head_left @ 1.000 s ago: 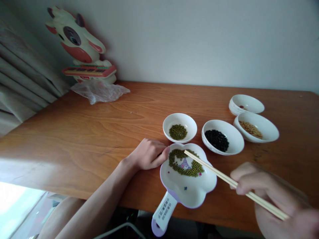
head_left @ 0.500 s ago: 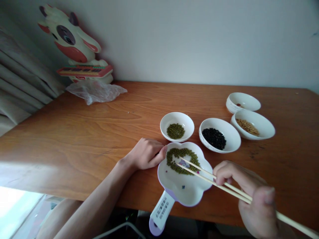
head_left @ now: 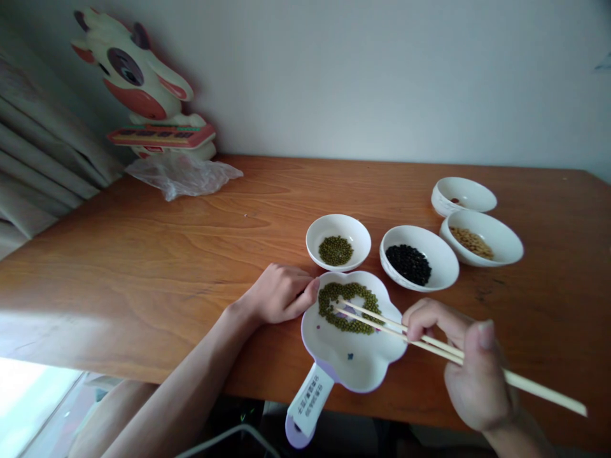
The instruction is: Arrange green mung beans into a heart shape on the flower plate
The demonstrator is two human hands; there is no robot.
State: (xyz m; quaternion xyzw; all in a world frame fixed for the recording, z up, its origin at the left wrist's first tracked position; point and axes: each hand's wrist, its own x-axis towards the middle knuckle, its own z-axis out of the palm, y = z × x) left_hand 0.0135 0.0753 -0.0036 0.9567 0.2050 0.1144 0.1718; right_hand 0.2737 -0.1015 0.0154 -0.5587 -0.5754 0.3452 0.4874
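My right hand (head_left: 463, 362) is closed around a pair of wooden chopsticks (head_left: 429, 345). Their tips reach into a white flower-shaped bowl (head_left: 334, 366) with a purple rim and a labelled handle, down among green mung beans (head_left: 370, 302) that lie in a rough ring. With fingers curled, my left hand (head_left: 281, 294) holds the bowl's left edge, thumb against the rim. A round white bowl (head_left: 360, 238) just behind contains more mung beans. To its right, another white bowl (head_left: 446, 264) has black beans (head_left: 409, 264) in it.
Farther right, a white bowl (head_left: 506, 242) contains tan beans or nuts, and behind it another bowl (head_left: 472, 191) has a few small pieces inside. A cow-shaped toy keyboard (head_left: 147, 95) and a clear plastic bag (head_left: 186, 177) occupy the table's back left, beside a curtain (head_left: 38, 152).
My right hand has shifted slightly left and up with the chopsticks, their tips moving a little left among the mung beans. My left hand stays at the rim.
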